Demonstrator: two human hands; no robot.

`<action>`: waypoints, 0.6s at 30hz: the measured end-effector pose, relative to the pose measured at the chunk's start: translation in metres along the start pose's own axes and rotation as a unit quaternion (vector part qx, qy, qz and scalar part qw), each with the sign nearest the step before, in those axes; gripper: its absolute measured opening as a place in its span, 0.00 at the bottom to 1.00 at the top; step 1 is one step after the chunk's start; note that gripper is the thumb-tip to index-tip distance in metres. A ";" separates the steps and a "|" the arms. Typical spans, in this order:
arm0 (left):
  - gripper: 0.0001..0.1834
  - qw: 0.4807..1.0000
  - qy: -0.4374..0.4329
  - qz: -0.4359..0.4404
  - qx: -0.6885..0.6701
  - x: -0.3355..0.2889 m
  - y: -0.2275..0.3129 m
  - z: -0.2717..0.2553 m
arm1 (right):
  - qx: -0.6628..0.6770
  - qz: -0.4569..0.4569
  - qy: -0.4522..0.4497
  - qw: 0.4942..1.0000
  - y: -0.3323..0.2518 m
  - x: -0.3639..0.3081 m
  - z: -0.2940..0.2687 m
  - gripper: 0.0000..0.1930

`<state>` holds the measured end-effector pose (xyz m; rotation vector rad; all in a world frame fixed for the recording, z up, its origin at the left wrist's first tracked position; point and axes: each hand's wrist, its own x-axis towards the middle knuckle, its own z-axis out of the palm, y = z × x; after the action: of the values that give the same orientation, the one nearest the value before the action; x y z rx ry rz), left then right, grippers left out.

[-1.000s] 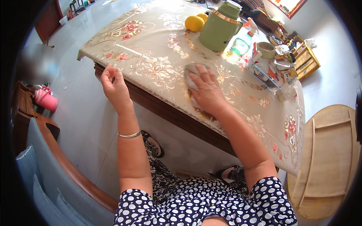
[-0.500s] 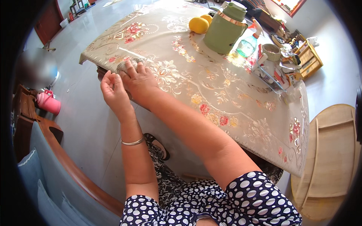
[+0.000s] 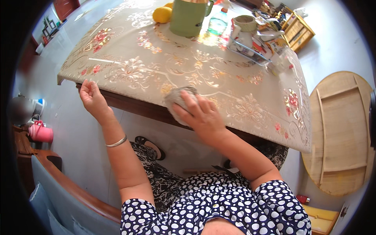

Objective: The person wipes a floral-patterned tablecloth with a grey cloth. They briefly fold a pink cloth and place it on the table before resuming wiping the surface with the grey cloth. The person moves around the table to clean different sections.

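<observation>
At the far left, a blue cushioned seat (image 3: 58, 197) with a curved wooden rail is filling the lower corner, and a pink container (image 3: 42, 133) with a handle is standing above it. The left hand (image 3: 94, 100) is hanging beside the left end of the tabletop (image 3: 250, 84), which is wearing a beige cover with shiny flowers. Its fingers are curling in close to the thumb, leaving the hand narrow; whether they are pinching anything, I cannot tell. A silver bracelet (image 3: 116, 141) is circling that wrist. Toward the back, yellow fruit (image 3: 162, 15) is lying just left of a green jug (image 3: 188, 21), whose top is running out of view. Near the middle, a grey cloth (image 3: 174, 102) is lying at the near edge of the tabletop and reaching over it. The right hand (image 3: 203, 117) is holding this cloth from above, its fingers spreading across the right part. Farther back, a clear spray bottle (image 3: 217, 24) with greenish-blue liquid is standing right of the jug, and next comes a wire basket (image 3: 250, 56), which is holding mixed small items. At the far right, beyond the tabletop, an oval wooden board (image 3: 344, 131) is showing its battens
</observation>
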<state>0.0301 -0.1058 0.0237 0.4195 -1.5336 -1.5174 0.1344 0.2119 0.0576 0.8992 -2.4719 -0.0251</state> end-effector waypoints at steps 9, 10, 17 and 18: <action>0.18 0.997 -0.037 0.015 0.062 -0.017 -0.005 0.026 | -0.099 0.153 -0.035 0.983 0.086 -0.188 -0.075 0.28; 0.18 0.996 -0.038 0.027 0.071 -0.019 -0.008 0.027 | -0.112 0.172 -0.042 0.978 0.096 -0.208 -0.083 0.28; 0.17 0.995 -0.052 0.037 0.083 -0.025 -0.011 0.033 | -0.188 0.380 -0.062 0.904 0.142 -0.336 -0.138 0.38; 0.16 0.993 -0.050 0.037 0.097 -0.025 -0.006 0.032 | -0.177 0.392 -0.055 0.901 0.145 -0.338 -0.142 0.39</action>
<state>0.0169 -0.0680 0.0144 0.3976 -1.7653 -1.3541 0.3348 0.5513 0.0545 -0.2827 -2.6301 -0.2417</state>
